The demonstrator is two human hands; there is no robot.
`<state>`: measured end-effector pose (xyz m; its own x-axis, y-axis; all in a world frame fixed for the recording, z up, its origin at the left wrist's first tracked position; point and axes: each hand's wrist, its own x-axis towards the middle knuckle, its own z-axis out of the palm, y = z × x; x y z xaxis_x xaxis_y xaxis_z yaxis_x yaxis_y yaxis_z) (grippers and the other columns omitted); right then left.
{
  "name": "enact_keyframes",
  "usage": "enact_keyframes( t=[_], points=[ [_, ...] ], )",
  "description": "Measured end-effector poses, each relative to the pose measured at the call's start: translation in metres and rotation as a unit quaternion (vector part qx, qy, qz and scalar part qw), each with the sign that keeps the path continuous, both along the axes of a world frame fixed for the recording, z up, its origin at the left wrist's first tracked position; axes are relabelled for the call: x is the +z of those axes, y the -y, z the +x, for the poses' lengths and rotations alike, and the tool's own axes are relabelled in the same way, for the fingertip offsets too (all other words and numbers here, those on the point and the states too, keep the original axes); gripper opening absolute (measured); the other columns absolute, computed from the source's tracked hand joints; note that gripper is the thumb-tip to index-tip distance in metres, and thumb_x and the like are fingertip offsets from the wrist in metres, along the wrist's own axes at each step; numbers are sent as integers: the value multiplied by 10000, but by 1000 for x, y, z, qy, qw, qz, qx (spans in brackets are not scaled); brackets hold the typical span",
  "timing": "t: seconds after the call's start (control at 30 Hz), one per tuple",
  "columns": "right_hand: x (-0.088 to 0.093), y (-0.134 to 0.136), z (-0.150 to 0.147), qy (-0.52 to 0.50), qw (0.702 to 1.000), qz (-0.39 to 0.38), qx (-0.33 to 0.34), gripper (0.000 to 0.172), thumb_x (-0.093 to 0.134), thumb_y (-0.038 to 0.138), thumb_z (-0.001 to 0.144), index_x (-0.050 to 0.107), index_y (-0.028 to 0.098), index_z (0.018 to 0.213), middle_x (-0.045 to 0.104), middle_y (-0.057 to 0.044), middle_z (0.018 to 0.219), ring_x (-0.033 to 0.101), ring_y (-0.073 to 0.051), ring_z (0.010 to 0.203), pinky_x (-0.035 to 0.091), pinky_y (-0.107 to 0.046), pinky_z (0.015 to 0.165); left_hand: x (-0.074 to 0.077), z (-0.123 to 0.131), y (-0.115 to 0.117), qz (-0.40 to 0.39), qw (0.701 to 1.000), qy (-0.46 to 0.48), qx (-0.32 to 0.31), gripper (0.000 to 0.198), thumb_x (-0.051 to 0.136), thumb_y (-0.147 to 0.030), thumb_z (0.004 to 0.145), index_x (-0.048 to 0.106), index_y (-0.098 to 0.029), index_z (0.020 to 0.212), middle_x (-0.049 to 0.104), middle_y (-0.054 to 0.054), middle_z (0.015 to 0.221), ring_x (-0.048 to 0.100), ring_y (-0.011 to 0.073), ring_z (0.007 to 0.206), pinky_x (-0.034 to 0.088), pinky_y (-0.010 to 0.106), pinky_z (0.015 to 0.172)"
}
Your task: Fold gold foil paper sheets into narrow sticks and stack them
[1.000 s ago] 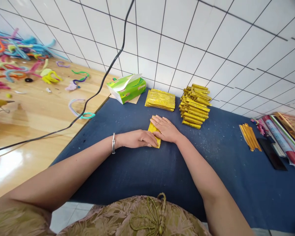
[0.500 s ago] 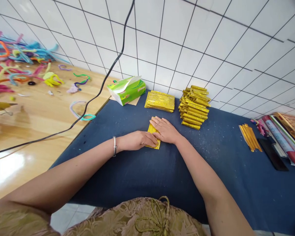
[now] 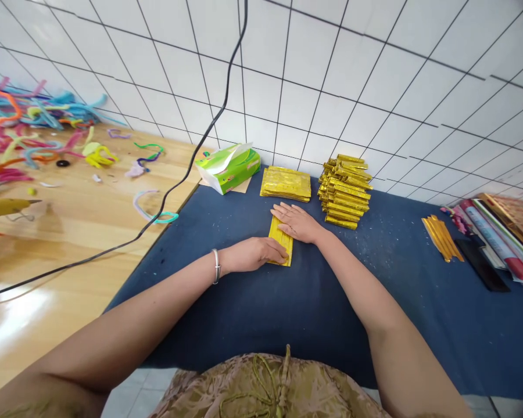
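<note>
A folded strip of gold foil paper [image 3: 281,237] lies lengthwise on the dark blue cloth in front of me. My right hand [image 3: 298,223] rests flat across its far end, fingers stretched out. At the near end, my left hand [image 3: 261,253] has its fingers curled and pressed together on the strip; its thumb is hidden. Behind my hands sits a flat stack of gold foil sheets [image 3: 285,184]. To the right of that stack is a taller pile of narrow folded gold foil strips [image 3: 344,191].
A green tissue pack [image 3: 233,168] stands by the tiled wall. Orange-gold strips [image 3: 442,238], a black flat case [image 3: 482,264] and rolls and books lie at right. On the wooden table at left are pipe cleaners [image 3: 43,110], a yellow glue gun [image 3: 4,208] and a black cable [image 3: 192,159].
My left hand has slid slightly down the strip, away from the right hand, baring more of the foil between them. The right hand stays flat on the far end. The view has shifted a little.
</note>
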<state>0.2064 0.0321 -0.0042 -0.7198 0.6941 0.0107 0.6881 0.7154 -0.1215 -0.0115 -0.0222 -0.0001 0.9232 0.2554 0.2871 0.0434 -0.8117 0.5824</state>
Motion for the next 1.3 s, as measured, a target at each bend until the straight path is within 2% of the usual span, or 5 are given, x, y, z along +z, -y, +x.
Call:
enact_keyframes(
  t=[0.13,0.27,0.5,1.07,1.3],
  points=[
    [0,-3,-1,3,1000,3,-8,532,244,457,942,227,256,1434,231,-24,1503,172,-210,1386,166,-413,1103,-1,0,0,-20,1000,6,22,372,419,-63,858,614,-213,1137,628,59,1152,554,149,1103,437,301,979],
    [-1,-1,-2,-1,1000,11,-11,531,244,458,942,220,261,1435,233,-21,1502,176,-206,1385,159,-416,1104,1,2,2,3,998,-15,55,446,442,-77,849,500,-204,1273,485,82,1338,408,191,1268,341,373,1073],
    [-3,-3,0,-2,1000,15,-5,532,247,447,944,210,253,1438,229,-27,1504,164,-204,1388,154,-410,1103,2,3,7,77,993,-88,4,607,395,25,787,381,-163,1364,400,82,1413,265,182,1360,247,358,1133],
    [4,14,-8,-4,998,56,-29,520,309,411,936,275,219,1419,249,-52,1496,151,-197,1392,168,-407,1106,0,3,10,81,994,-68,9,551,400,4,814,435,-200,1325,440,58,1387,318,160,1337,264,336,1117],
    [-1,23,-14,-16,1000,12,-20,516,272,404,947,220,241,1434,226,-34,1504,161,-184,1390,166,-416,1107,2,3,9,51,997,-64,6,537,394,-6,828,428,-186,1333,428,77,1394,343,166,1324,262,347,1117]
  ],
)
